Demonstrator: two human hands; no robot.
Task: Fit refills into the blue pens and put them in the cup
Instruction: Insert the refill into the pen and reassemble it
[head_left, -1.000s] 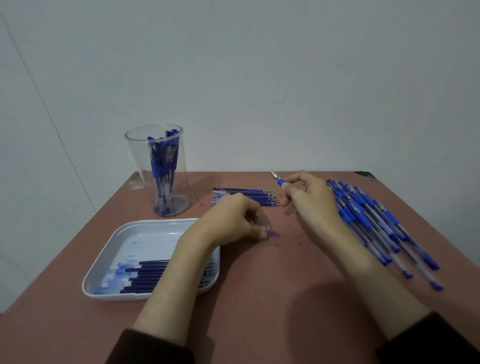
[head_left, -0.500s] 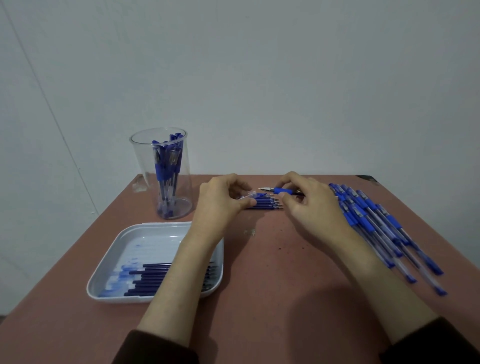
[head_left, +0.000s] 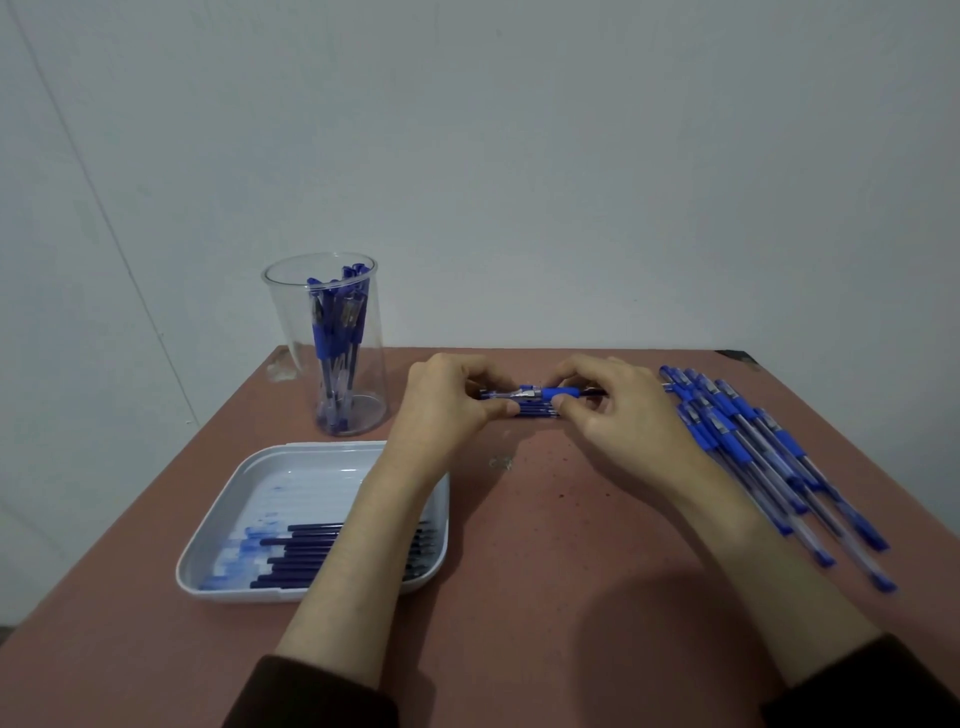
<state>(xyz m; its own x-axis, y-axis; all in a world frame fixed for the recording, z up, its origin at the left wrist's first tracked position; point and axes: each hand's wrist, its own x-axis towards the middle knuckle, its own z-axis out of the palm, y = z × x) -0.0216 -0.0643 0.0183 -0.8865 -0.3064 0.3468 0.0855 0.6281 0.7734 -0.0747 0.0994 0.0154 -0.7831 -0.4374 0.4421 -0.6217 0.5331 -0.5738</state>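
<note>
Pinching one blue pen (head_left: 544, 391) level between them, left hand (head_left: 447, 410) at its tip, right hand (head_left: 623, 415) at its grip.

— What is worn on the arms?
— Dark brown sleeves are seen: a left sleeve (head_left: 311, 696) and a right sleeve (head_left: 862, 686), both cut off by the lower edge.
— How much is covered?
— Little. The sleeves are ended well above the wrists, with soft, rounded cuffs. The forearms (head_left: 363, 545) are left uncovered down to the left hand (head_left: 447, 410) and right hand (head_left: 618, 415).
</note>
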